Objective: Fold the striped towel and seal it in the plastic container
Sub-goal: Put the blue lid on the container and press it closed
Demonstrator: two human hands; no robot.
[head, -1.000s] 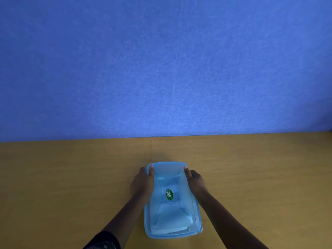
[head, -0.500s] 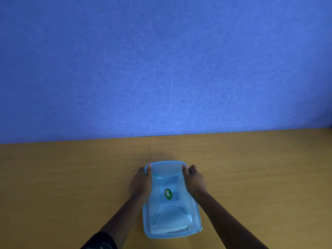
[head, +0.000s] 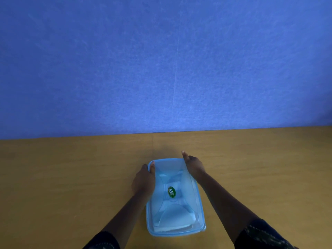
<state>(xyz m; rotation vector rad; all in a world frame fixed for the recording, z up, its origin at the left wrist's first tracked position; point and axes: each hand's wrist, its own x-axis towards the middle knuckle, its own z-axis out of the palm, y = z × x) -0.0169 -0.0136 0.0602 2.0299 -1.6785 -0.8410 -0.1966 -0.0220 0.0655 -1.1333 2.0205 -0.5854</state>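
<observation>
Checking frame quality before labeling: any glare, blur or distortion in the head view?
Head view: soft overall, lightly blurred; the green sticker text is unreadable. Wide-angle bend shows in the table back edge. Even lighting, no hard glare; the translucent lid hazes the towel beneath. Faint shadows beside the left hand and right hand.

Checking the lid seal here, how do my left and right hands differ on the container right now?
The left hand sits at the far left corner of the plastic container, thumb on the lid; the right hand is at the far right corner, thumb pointing past the rim. The left lies lower along the side, the right farther away. Both touch the container's far end.
</observation>
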